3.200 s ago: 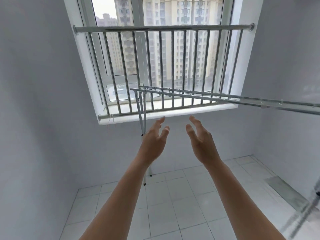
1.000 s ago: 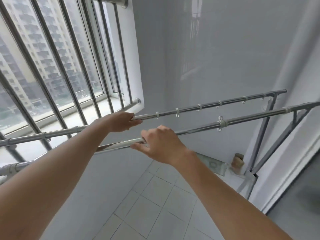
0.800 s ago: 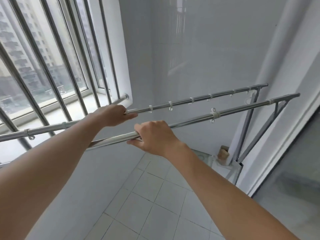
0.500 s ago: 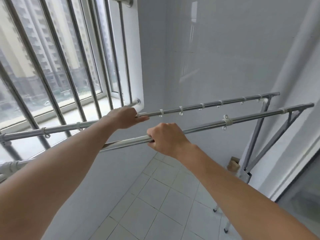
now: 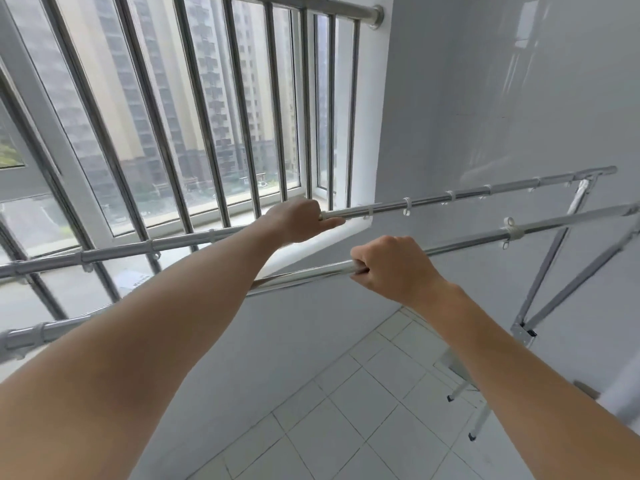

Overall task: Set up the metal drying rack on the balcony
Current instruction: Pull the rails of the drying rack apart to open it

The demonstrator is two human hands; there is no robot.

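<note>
Rack (image 5: 429, 199) farther right in view | left hand (image 5: 298, 220), right hand (image 5: 391, 268) keep grip

Soft daylight is admitted through the window (image 5: 258, 98) beyond the left grip (image 5: 294, 220); reflections are seen on the wall (image 5: 519, 81) above the right grip (image 5: 391, 268).

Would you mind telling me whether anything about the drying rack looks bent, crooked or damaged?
Nothing stands out: the left hand grips the far rail, the right hand the near rail, and both rails look straight and undamaged.
</note>
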